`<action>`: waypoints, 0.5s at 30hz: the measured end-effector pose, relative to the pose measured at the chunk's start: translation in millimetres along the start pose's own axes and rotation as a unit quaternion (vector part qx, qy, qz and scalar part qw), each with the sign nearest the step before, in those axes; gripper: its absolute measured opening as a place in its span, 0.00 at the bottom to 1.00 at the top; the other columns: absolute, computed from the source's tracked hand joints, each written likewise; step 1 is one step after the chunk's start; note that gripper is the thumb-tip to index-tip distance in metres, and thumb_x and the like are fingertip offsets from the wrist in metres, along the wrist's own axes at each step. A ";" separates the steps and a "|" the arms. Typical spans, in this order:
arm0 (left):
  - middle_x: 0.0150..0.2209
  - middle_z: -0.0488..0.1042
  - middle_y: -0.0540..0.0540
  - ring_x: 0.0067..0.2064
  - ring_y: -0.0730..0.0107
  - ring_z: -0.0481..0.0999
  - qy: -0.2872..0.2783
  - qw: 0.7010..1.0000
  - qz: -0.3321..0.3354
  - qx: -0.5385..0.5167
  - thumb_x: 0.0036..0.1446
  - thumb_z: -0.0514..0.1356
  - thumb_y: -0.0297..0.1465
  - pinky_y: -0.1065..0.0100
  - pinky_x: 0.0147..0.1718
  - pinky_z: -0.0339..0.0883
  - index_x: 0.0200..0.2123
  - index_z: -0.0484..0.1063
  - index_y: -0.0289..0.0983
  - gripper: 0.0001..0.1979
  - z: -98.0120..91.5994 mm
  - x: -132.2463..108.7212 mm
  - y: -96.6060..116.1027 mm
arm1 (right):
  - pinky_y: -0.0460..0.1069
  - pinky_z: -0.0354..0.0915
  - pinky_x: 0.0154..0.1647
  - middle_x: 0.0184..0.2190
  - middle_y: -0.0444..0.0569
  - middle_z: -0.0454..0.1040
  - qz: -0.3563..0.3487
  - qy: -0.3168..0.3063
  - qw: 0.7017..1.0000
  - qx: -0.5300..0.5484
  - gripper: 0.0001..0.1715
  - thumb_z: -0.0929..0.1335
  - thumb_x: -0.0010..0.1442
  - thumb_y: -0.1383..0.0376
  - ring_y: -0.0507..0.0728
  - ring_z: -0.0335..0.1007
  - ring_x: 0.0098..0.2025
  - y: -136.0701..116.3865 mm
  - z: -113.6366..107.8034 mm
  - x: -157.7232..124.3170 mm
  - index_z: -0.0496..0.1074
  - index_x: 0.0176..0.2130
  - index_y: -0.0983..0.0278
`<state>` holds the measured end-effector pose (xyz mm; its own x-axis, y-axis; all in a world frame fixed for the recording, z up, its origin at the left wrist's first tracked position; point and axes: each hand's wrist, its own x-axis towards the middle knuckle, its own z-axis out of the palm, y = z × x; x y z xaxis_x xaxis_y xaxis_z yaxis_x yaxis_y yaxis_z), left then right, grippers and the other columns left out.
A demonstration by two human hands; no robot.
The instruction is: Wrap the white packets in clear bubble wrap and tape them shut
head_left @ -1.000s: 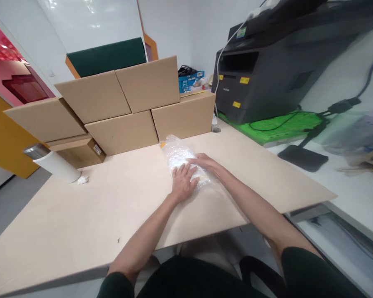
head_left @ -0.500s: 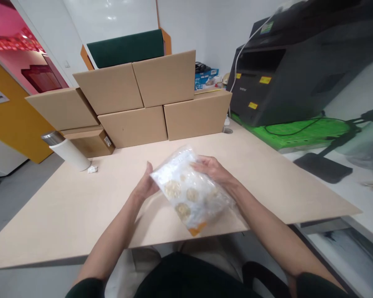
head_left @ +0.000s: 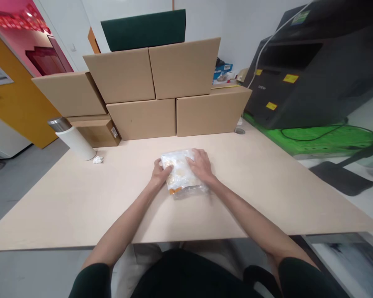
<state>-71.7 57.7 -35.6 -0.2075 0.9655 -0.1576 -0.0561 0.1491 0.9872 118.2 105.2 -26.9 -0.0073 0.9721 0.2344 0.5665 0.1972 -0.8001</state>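
Observation:
A clear plastic bag [head_left: 180, 176] with pale round pieces and an orange corner lies on the light wooden table [head_left: 81, 198], near its middle. My left hand [head_left: 159, 174] grips the bag's left edge, thumb on top. My right hand [head_left: 200, 165] lies over the bag's right side with fingers curled onto it, pressing it down.
Stacked cardboard boxes [head_left: 161, 91] form a wall along the table's far edge. A white flask with a steel cap [head_left: 73, 138] leans at the left, a crumpled white scrap [head_left: 98, 159] beside it. A large black printer [head_left: 313, 66] stands at right on a green mat.
The bag lay flat under both hands, then was lifted and turned over in the air; now it lies on the table again, closer to me, held at both sides.

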 end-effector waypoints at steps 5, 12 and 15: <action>0.56 0.70 0.36 0.56 0.49 0.73 0.022 0.980 0.109 0.163 0.52 0.68 0.39 0.49 0.57 0.64 0.69 0.49 0.40 0.46 -3.0 2.6 -1.2 | 0.63 0.46 0.70 0.72 0.59 0.50 -0.091 -0.170 0.974 -0.118 0.42 0.61 0.64 0.45 0.67 0.44 0.73 10.0 -12.1 0.5 0.58 0.67 0.64; 0.74 0.35 0.35 0.73 0.38 0.34 -0.179 0.820 0.218 0.497 0.50 0.64 0.57 0.40 0.67 0.35 0.70 0.52 0.41 0.51 -31.3 6.9 12.0 | 0.63 0.36 0.73 0.74 0.59 0.28 -0.106 -0.373 0.912 -0.133 0.75 0.70 0.47 0.34 0.69 0.25 0.75 20.0 -44.4 15.1 0.35 0.74 0.67; 0.74 0.30 0.36 0.73 0.37 0.28 -0.222 0.799 0.175 0.531 0.40 0.67 0.60 0.40 0.67 0.25 0.72 0.45 0.41 0.63 -37.2 7.2 20.7 | 0.62 0.36 0.73 0.74 0.60 0.28 -0.120 -0.402 0.896 -0.146 0.80 0.72 0.44 0.34 0.70 0.24 0.75 23.9 -46.5 20.4 0.32 0.74 0.67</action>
<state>-110.7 59.7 -17.2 0.3516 0.9329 -0.0775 0.8385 -0.2771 0.4692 169.8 123.8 -15.6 -0.6829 0.7061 -0.1872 0.6592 0.4851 -0.5746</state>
